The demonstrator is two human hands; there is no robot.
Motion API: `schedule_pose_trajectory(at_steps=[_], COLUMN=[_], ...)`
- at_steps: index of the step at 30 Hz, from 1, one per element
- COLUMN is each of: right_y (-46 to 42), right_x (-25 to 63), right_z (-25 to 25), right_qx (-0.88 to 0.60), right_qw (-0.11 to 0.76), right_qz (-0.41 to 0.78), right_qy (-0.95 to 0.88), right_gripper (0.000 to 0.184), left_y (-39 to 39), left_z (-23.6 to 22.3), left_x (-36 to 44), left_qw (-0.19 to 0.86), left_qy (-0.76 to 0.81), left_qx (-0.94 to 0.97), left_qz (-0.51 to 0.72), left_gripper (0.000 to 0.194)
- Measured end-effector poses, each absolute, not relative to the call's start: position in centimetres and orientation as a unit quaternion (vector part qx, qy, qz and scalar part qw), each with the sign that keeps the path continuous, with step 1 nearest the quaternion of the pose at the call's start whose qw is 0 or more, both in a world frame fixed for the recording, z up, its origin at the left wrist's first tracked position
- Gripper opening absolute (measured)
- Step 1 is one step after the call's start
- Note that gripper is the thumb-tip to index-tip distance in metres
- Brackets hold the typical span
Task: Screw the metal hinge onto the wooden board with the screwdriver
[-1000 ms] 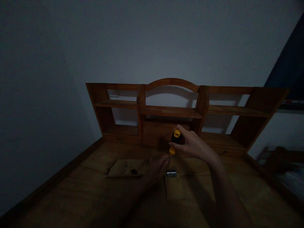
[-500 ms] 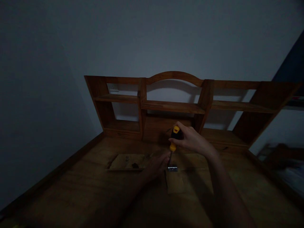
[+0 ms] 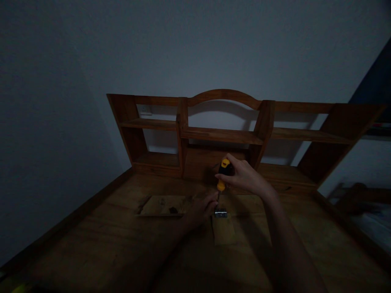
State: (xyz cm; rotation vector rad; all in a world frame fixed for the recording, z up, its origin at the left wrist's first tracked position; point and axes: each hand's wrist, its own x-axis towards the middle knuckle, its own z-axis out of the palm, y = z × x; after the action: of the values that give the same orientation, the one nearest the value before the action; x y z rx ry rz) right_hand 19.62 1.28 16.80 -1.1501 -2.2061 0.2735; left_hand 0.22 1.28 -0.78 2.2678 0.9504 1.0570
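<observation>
Working in dim light over a broad wooden surface [image 3: 100,240], taking the small shiny metal piece [image 3: 220,213] as the centre of the clock. Gripping a yellow-and-black screwdriver [image 3: 225,163] at twelve o'clock with the right hand [image 3: 242,175], wrapping thumb and fingers closely about the handle. Pointing the thin shaft down toward the metal piece, tilting slightly toward seven o'clock. Being unable to tell about contact at the tip, too dark to make out. Bending the fingers of the left hand [image 3: 207,203] at ten o'clock, just beside the shaft and the metal piece; being unable to tell how far open, or about anything pinched there. Covering part of a long flat board [image 3: 161,205], showing mostly toward nine o'clock. Seeing a small flat wooden piece [image 3: 224,232] at six o'clock, with the metal piece lying at its far end. Facing a wooden shelf unit [image 3: 222,133] at twelve o'clock, before a grey wall [image 3: 195,49]. Catching a dark blue curtain-like shape [image 3: 374,77] at two o'clock.
</observation>
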Motion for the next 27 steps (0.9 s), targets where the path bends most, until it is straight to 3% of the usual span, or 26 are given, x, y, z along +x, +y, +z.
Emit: schedule_pose_trajectory(at_steps=[27], right_y=[2.3], right_x=[17.8], right_z=[15.0], right_qx=[-0.500], right_qw=[0.341], right_qz=[0.002], right_qy=[-0.796], right_gripper=[0.054], left_y=[1.2], left_z=[-0.6], left_x=[0.4], left_qw=[0.219], left_qy=[0.350], left_qx=[0.817], left_qz=[0.402], left_gripper=[0.043])
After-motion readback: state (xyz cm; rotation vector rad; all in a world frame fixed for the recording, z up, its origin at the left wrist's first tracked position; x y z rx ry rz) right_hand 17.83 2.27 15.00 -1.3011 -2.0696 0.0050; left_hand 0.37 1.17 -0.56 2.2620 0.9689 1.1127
